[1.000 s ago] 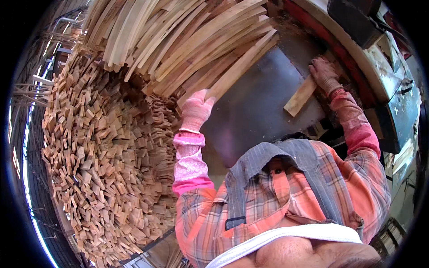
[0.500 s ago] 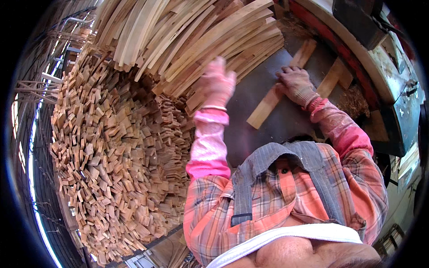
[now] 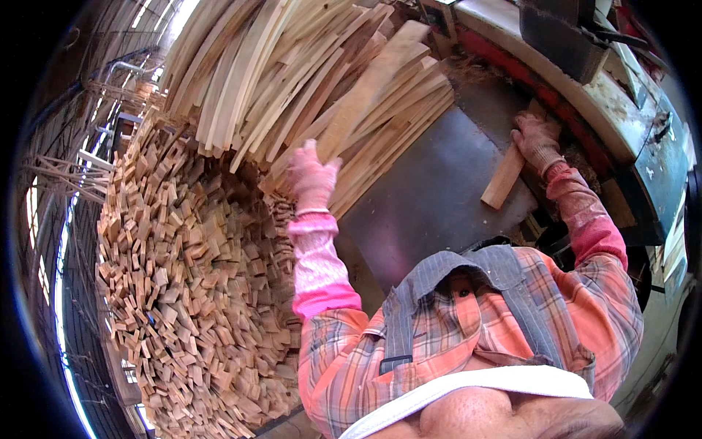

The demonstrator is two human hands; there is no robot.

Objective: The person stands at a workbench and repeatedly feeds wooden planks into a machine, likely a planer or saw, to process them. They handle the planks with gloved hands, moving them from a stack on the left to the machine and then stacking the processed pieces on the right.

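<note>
At the far left, well apart from the left hand, stands a dark slatted wall (image 3: 79, 307) with light showing through gaps. Nearer to that hand, below and to its left, rises a large heap of short wood pieces (image 3: 197, 285), packed with many ends facing up.

Above the left hand, and spreading to both sides of it, lies a stack of long wooden strips (image 3: 248, 80), which the wide lens bends into curves. The left hand (image 3: 313, 175), in a pink glove, is at the near edge of this stack, its thumb spread from the fingers. A loose strip (image 3: 374, 88) runs from beside these fingers up and to the right across the stack; blur hides whether the hand grips it or merely touches it.

Right of the left hand, between the two hands, extends a smooth grey surface (image 3: 424, 205). On its right part a short board (image 3: 504, 179) slants down and leftward from under the right hand (image 3: 537, 139), which is also gloved and is curled around the board's upper portion, grasping it.

Just beyond the right hand runs a red band (image 3: 512, 69) beneath a pale machine edge (image 3: 497, 29). Above that hand juts a dark boxy part (image 3: 563, 36), and to its right is a blue-green panel (image 3: 662, 168).
</note>
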